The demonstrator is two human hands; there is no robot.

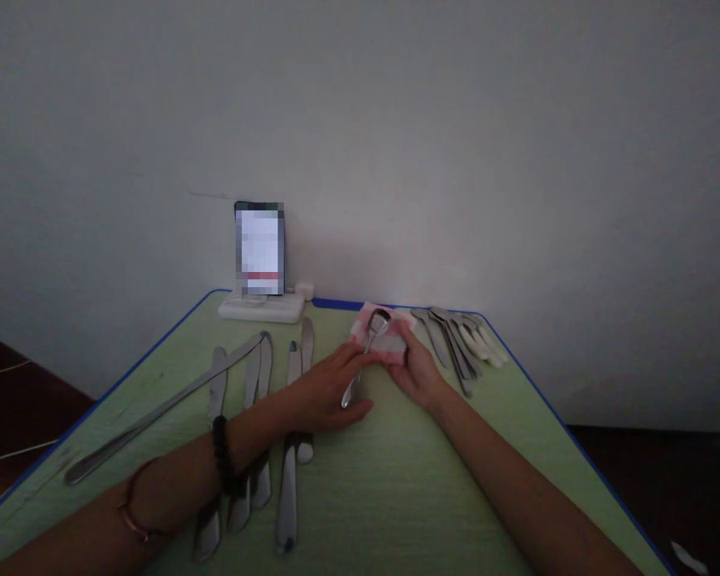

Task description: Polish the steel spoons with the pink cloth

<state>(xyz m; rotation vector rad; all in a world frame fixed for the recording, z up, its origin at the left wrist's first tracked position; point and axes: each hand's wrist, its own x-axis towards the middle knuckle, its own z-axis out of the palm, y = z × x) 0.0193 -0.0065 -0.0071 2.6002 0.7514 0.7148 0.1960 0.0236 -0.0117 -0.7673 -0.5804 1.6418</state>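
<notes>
My left hand (330, 392) pinches the handle of a steel spoon (363, 364) near the middle of the green table (396, 480). The spoon's bowl points away from me and rests in a pink and white cloth (390, 340). My right hand (417, 372) grips that cloth from the right side, folded around the spoon's bowl. Both hands are closed on what they hold. A dark bead bracelet and a thin bangle sit on my left forearm.
Several table knives (258, 384) lie in a row on the left, partly under my left arm. A pile of spoons (456, 340) lies at the far right. A phone (260, 250) stands on a white stand (262, 307) against the wall. Blue edging rims the table.
</notes>
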